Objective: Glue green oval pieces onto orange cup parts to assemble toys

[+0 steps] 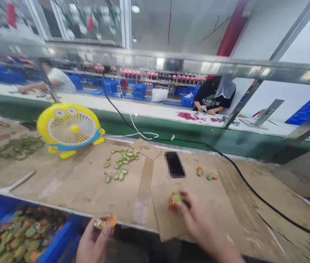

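Assembly step, I judge: my left hand (94, 239) pinches an orange-and-green toy piece (104, 222); my right hand (195, 215) grips a half-joined toy (174, 201) on the cardboard sheet (133, 190). Next calls for aligning both parts squarely.

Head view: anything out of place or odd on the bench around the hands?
Two small orange-and-green pieces lie alone right of the phone, apart from the green pile. A black cable trails across the cardboard. The left hand and right hand each hold a piece.
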`<control>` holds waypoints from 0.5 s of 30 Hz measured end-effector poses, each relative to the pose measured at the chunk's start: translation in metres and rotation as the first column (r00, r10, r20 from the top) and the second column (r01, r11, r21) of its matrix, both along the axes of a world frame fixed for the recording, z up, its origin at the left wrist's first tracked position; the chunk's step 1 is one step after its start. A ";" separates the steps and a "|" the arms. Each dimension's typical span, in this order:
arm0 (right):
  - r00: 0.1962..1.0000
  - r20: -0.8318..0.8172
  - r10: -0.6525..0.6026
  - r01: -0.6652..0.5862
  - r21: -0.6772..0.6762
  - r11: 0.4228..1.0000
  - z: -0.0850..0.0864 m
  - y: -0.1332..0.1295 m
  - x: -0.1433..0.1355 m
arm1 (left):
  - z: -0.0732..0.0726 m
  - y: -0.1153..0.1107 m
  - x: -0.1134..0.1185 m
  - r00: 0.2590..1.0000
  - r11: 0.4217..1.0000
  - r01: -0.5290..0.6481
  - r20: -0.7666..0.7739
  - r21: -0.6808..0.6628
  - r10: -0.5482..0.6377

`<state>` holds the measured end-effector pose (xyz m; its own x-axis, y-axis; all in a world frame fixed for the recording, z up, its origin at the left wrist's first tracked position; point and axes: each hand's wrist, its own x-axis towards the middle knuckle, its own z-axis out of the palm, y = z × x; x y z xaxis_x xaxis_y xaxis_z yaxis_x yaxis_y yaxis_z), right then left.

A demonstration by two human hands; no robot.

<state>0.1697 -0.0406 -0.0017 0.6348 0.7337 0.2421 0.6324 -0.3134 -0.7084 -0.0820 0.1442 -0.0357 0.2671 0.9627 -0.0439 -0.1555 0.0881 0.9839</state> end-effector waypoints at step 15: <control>0.978 0.034 -0.205 0.203 -0.368 0.907 -0.022 -0.107 0.077 | 0.018 -0.030 0.069 0.903 0.897 0.424 0.021 0.127 -0.430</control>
<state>0.2466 -0.1477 -0.0241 0.7808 0.6243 -0.0236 0.5234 -0.6742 -0.5211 -0.0129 0.1145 -0.0182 0.6527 0.7530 0.0839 -0.1754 0.0424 0.9836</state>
